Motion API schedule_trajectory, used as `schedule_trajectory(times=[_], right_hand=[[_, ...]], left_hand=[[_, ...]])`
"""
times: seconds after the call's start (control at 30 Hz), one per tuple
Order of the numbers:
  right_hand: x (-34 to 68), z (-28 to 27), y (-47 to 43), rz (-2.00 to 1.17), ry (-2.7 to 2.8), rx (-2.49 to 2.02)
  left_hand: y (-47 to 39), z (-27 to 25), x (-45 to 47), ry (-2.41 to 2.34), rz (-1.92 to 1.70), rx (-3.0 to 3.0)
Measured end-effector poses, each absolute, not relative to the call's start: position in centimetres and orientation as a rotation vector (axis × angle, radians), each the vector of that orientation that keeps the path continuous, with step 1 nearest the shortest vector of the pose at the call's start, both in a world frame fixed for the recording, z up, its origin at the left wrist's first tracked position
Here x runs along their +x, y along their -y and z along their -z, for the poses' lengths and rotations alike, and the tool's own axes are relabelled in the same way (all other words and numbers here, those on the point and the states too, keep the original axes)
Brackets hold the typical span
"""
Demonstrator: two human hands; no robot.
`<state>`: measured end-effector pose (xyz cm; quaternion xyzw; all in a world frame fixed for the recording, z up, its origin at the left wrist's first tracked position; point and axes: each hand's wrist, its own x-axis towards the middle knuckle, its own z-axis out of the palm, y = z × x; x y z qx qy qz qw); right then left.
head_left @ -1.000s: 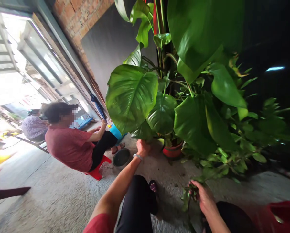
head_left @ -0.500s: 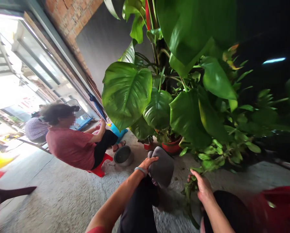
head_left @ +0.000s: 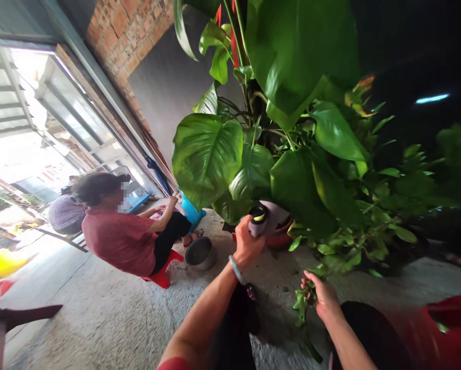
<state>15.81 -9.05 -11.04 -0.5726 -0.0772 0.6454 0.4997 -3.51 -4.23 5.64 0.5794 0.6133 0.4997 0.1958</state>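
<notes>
1. Under the large-leaved plant (head_left: 292,128), the left hand (head_left: 247,244) is raised, fingers wrapped around a grey pot (head_left: 266,218) tipped on its side, dark mouth facing the camera.
2. The grey pot sits just in front of a red pot (head_left: 280,240) at the plant's base.
3. The right hand (head_left: 323,300), low near the concrete floor (head_left: 99,318), grips a bunch of small green leaves (head_left: 301,303).
4. A seated person in a red shirt (head_left: 118,241) is at left, beside a dark bowl (head_left: 199,253).

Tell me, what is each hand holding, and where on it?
Left hand grips a grey pot by its rim; right hand clutches a leafy sprig near its stem.
</notes>
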Motion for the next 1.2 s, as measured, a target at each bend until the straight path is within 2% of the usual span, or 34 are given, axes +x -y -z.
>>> schedule_trajectory(times=[0.13, 0.3, 0.4, 0.57, 0.67, 0.8, 0.9, 1.07, 1.13, 1.2], right_hand=[[15.6, 11.2, 8.9, -1.562, 0.187, -1.372], [16.3, 11.6, 9.1, -1.568, 0.207, -1.342], [16.7, 11.6, 9.4, -1.571, 0.207, -1.334], [16.5, 10.9, 9.3, -1.547, 0.205, -1.263], [16.1, 10.8, 9.1, -1.521, 0.206, -1.206], [16.1, 11.1, 9.0, -1.544, 0.219, -1.18], [16.6, 11.2, 9.3, -1.565, 0.23, -1.178], [16.7, 10.7, 9.7, -1.569, 0.241, -1.153], [16.4, 10.7, 9.6, -1.557, 0.242, -1.153], [16.2, 11.0, 9.4, -1.535, 0.239, -1.166]], left_hand=[[0.7, -3.5, -0.7, -1.951, -1.132, 1.788], [4.8, 0.7, -1.7, -1.862, -0.787, 1.884], [6.0, -1.8, -2.7, -1.798, -0.856, 2.128], [0.3, -6.4, 0.6, -1.896, -1.08, 2.268], [-1.3, -4.1, 2.9, -1.892, -0.919, 2.2], [2.9, 0.6, 1.9, -1.666, -0.715, 2.174], [5.5, 0.0, -0.9, -1.68, -0.854, 2.131], [3.0, -5.2, -2.2, -2.104, -1.373, 1.826], [2.1, -4.7, -1.1, -2.144, -1.327, 1.702], [2.7, -2.0, 0.1, -2.042, -1.125, 1.629]])
